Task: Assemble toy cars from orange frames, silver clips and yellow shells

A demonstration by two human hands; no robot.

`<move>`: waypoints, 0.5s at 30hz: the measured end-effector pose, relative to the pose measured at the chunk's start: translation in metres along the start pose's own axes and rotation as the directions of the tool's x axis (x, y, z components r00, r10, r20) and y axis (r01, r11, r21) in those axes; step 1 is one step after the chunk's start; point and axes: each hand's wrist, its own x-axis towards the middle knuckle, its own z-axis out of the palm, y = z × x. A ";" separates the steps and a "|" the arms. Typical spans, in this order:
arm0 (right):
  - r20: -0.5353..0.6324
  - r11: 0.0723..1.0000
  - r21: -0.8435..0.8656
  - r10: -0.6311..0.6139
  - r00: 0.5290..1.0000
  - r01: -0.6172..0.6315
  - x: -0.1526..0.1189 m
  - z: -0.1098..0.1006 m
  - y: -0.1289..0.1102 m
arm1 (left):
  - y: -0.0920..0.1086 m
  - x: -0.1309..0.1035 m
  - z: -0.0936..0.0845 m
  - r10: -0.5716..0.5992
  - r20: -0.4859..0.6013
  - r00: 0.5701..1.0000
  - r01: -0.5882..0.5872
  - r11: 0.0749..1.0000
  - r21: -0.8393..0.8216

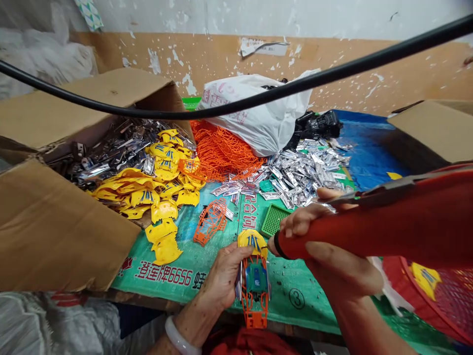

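Note:
My left hand [221,276] is closed on a toy car body [255,318] near the table's front edge. This body has an orange lattice frame, a blue-green middle, silvery side pieces and a yellow hood [251,240] at its far end. My left thumb lies along the hood's edge. My right hand [343,273] wraps round a red power screwdriver [391,222], held almost level. Its thin tip reaches the right side of the yellow hood; whether it sits in a screw is too small to tell. A small green basket [271,228] stands just beyond.
Yellow hoods [133,187] and silvery strips [306,170] lie heaped, with orange frames [221,153] between. A cardboard box [62,222] stands left, another [436,128] right. A red basket [449,301] is at lower right. A black cable [207,114] crosses the view above.

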 end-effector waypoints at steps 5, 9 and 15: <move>0.048 1.000 0.026 0.016 0.999 -0.017 -0.001 -0.002 0.003 | -0.002 0.003 -0.002 -0.036 -0.042 0.998 0.037 0.999 0.023; 0.065 1.000 0.008 -0.016 0.998 0.016 -0.002 -0.001 0.002 | -0.002 0.002 -0.001 -0.022 -0.023 0.999 0.022 1.000 -0.003; 0.097 1.000 -0.006 -0.017 0.995 0.018 -0.001 -0.004 0.004 | -0.002 0.001 -0.001 -0.012 0.004 1.000 0.012 1.000 -0.019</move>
